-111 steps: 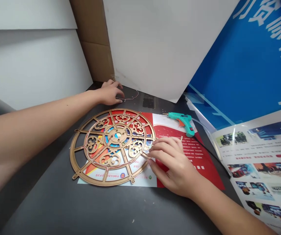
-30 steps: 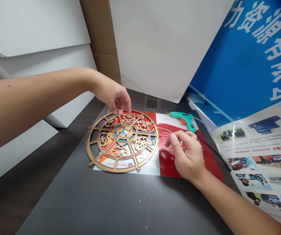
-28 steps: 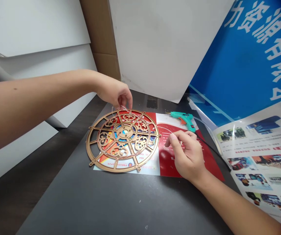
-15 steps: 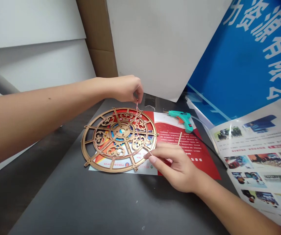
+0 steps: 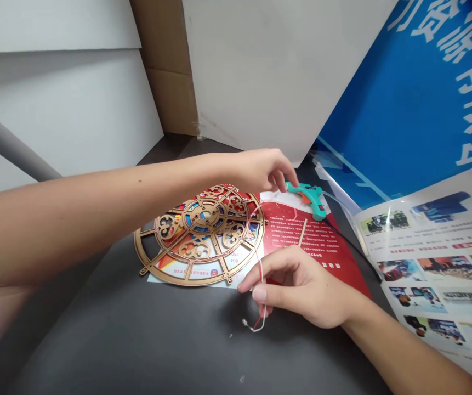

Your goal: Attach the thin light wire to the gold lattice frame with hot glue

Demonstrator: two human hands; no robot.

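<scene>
My right hand (image 5: 297, 285) pinches a thin red and white wire (image 5: 261, 269) between thumb and fingers over the table's near part. The wire's short end hangs below the fingers with a small connector (image 5: 245, 323), and its other part runs up over a round gold openwork wheel (image 5: 194, 236). My left hand (image 5: 274, 171) is stretched across the wheel, its fingers loosely bent and apart at the front of a turquoise glue gun (image 5: 312, 200). The nozzle is hidden behind those fingers, and whether they touch the gun I cannot tell. My left forearm covers the wheel's upper left.
Beneath the wheel lies a red and white printed sheet (image 5: 342, 263), with a thin pale stick (image 5: 302, 232) on it. A black cord (image 5: 351, 247) runs from the gun toward a picture sheet (image 5: 433, 263) on the right. White panels (image 5: 260, 71) stand behind the dark table (image 5: 170, 340).
My left hand has let go of the wire and moved right to the glue gun. My right hand has come slightly nearer, and the wire's connector end now hangs below it.
</scene>
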